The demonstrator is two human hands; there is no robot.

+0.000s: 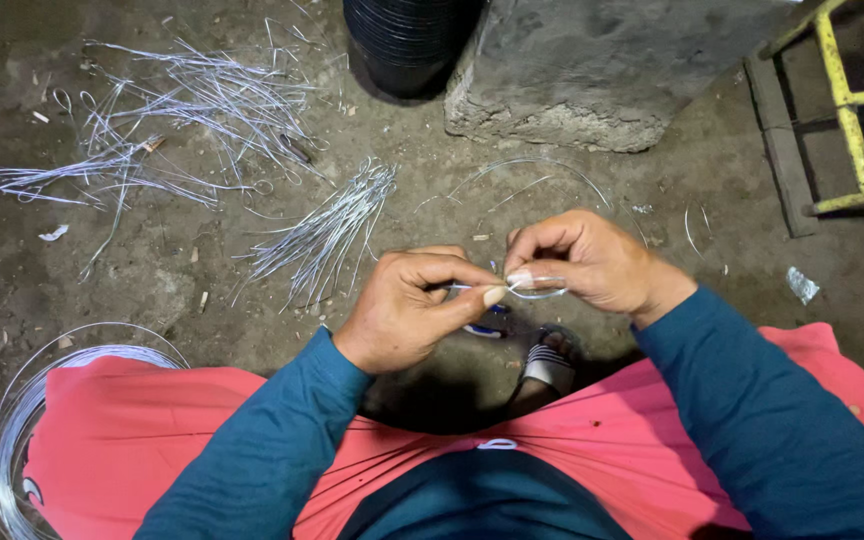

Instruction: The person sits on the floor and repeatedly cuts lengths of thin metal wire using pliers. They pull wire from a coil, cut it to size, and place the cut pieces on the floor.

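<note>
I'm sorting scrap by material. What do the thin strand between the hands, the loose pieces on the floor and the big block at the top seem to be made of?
Strand: thin bare metal wire, silvery and shiny, bent into a loop.
Loose pieces: apparently the same bright wire, cut in lengths.
Block: probably concrete or stone, grey, rough and matte, with a crumbly edge.

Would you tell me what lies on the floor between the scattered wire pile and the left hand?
A small bundle of cut wires, seen in the head view.

Rough dirt-grey concrete floor — stone block at top, yellow metal frame right; dim light.
</note>
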